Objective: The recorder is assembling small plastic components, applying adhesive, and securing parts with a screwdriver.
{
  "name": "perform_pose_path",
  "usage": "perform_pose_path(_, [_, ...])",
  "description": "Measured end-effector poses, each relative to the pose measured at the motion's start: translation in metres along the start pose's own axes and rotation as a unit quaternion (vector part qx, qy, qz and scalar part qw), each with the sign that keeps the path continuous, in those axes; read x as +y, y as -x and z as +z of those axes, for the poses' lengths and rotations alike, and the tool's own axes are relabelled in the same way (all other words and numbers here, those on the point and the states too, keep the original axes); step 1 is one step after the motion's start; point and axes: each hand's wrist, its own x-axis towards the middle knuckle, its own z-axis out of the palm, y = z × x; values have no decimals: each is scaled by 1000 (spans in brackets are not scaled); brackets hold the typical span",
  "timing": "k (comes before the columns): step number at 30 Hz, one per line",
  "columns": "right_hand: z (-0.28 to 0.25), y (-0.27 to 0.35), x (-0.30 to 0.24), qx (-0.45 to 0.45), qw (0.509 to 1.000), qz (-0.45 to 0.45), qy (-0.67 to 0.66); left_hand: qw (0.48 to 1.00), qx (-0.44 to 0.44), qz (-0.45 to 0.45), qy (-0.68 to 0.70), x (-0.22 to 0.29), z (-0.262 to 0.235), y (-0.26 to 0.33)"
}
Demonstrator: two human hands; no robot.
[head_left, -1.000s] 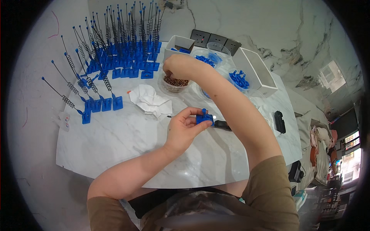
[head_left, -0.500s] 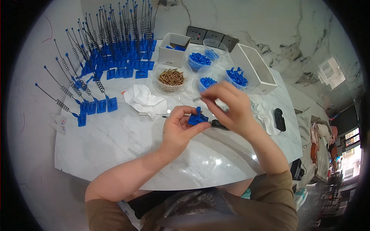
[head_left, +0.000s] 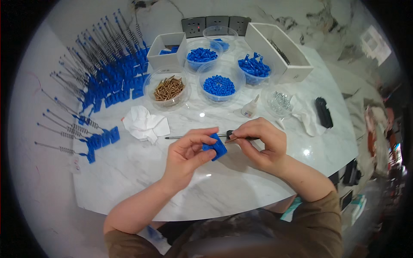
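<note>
My left hand [head_left: 184, 157] holds a blue plastic base [head_left: 217, 148] between thumb and fingers, tilted with its flat side turned toward the right. My right hand [head_left: 267, 142] pinches a thin copper-coloured screw [head_left: 231, 140], its tip pointing left, close to the base. Whether the screw touches the base I cannot tell. Behind both hands a screwdriver [head_left: 180, 137] lies on the table, its dark handle partly hidden by my right fingers.
Rows of blue bases with spring stems [head_left: 114, 77] fill the left. Tubs of copper screws [head_left: 169, 89], blue beads [head_left: 219, 86] and other blue parts [head_left: 254, 66] stand farther back. A glue bottle [head_left: 249, 107], crumpled tissue [head_left: 145, 124], white box [head_left: 297, 73] and black tool [head_left: 323, 112] surround the hands.
My right hand has come down beside the base, and the screw in its pinch now shows clearly. My left hand has tipped the base over to the right. The view has shifted.
</note>
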Motion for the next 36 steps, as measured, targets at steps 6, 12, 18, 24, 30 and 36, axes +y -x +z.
perform_pose_path(6, [-7,3,2,-14,994,-104,37,987,-13,-87,135,-1,1,2])
perform_pose_path(12, [-8,8,0,-27,986,-157,53,977,-59,-56,195,-4,-1,5])
perform_pose_path(18, [0,16,-2,24,974,-218,62,979,-71,-31,186,-3,-4,8])
perform_pose_path(24, [6,18,-5,64,968,-236,53,978,-83,-22,190,-2,0,11])
perform_pose_path(30, [6,16,-4,73,967,-241,25,971,-109,-2,213,-4,0,9])
perform_pose_path(36, [7,18,-6,77,964,-255,16,980,-109,0,167,-3,2,9])
